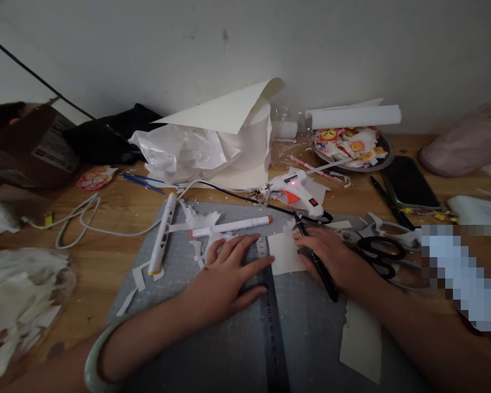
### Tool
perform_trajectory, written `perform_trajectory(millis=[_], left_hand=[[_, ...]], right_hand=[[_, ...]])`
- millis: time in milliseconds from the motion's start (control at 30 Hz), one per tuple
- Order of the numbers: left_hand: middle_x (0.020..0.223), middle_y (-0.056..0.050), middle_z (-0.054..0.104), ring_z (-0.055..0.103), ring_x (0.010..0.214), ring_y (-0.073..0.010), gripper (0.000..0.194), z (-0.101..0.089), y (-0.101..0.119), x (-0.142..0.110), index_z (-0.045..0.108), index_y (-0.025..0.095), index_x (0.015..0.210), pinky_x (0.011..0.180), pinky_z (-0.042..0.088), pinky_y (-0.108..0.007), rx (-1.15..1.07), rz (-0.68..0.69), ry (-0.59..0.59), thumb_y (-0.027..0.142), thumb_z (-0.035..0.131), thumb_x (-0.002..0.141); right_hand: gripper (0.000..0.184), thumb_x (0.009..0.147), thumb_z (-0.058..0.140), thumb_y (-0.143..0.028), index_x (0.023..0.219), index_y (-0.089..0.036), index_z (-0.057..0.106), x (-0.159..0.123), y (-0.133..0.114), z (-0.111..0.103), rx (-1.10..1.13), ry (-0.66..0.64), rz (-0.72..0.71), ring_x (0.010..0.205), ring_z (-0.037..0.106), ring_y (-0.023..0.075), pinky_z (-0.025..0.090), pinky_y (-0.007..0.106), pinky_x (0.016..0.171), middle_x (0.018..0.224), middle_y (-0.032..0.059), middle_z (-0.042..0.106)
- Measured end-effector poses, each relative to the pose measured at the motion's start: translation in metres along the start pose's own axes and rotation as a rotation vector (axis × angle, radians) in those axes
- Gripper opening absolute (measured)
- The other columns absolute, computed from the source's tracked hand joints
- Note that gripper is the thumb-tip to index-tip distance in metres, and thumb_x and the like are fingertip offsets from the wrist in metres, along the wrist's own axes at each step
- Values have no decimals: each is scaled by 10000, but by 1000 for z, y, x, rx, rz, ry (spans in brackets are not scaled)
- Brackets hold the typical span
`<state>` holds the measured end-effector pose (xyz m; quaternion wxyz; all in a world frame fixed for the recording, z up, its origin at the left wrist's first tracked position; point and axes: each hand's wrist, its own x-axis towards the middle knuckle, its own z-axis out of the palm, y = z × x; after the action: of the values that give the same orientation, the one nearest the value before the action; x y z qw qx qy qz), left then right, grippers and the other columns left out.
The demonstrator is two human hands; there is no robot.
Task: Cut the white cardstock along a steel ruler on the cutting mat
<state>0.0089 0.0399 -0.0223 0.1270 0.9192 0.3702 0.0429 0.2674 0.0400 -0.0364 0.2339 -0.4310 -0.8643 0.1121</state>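
My left hand [235,273] lies with its fingers spread on the grey cutting mat [172,349], the fingertips at the edge of a metal ruler [275,333]. The ruler runs up the mat against the left side of a small cream paper piece [282,254]. On the right of that piece, my right hand [325,254] grips a black pen [321,271], which slants across the fingers. The fingertips rest by the paper's right edge. Two white markers [162,234] and paper scraps [198,251] lie left of the ruler. Scissors [380,248] lie beyond my right hand.
A white glue gun [303,194] with a lit red light stands behind the mat, its cable trailing. Behind are a plastic bag [188,153], a bowl of scraps [387,158] and a phone [411,183]. A cardboard box [36,147] sits at left. Another paper strip [360,344] lies under my right forearm.
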Motion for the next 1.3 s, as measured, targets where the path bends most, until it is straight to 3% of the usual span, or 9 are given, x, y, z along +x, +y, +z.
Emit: perform_trajectory(millis=[333,533,700,900,1033,1200,1300], left_hand=[[1348,-133,470,427,1225,-322,510,-8,2,5,453,192,1265,1009,304,-557,-192,-108,3,358,620,812],[1347,-131,480,423,1231,-298,562,-9,2,5,387,191,1296,1018,296,-523,-211,-125,18,357,620,813],[1391,-152,447,398,1257,-320,721,-2,2,3,267,178,1383,1028,279,-530,-159,-128,48,448,610,810],[1379,-133,466,398,1257,-321,706,-5,4,5,290,193,1374,1033,272,-542,-198,-147,22,391,635,790],[1375,-136,452,401,1248,-336,728,-8,4,6,309,208,1358,1024,278,-558,-247,-171,31,336,673,741],[1262,-120,497,430,1184,-356,713,-13,2,7,410,217,1248,972,330,-569,-278,-217,-10,344,749,634],[1214,-115,500,443,1146,-369,730,-15,2,7,454,211,1195,948,343,-585,-277,-294,-73,350,794,564]], right_hand=[[239,902,441,-210,1127,-196,520,1,-7,-2,-4,-10,41,1116,576,259,491,473,914,1153,125,631],[276,895,511,-274,1140,-147,507,-4,-18,5,-54,-62,34,1239,485,295,443,521,978,1295,202,537],[271,879,529,-250,1114,-118,509,-10,-35,12,-96,-50,72,1257,463,326,433,565,975,1319,260,502],[234,877,527,-248,1066,-110,539,-11,-53,15,-123,-55,144,1224,491,355,460,568,941,1292,269,525],[204,868,554,-256,1051,-166,556,-1,-42,4,-35,-43,159,1114,582,300,488,519,910,1196,180,619],[500,742,727,-370,1158,-161,543,19,-14,-8,45,-179,35,1123,576,298,474,476,926,1212,155,617],[553,723,741,-393,1176,-145,545,24,-9,-6,56,-182,47,1109,587,294,484,461,912,1187,158,633]])
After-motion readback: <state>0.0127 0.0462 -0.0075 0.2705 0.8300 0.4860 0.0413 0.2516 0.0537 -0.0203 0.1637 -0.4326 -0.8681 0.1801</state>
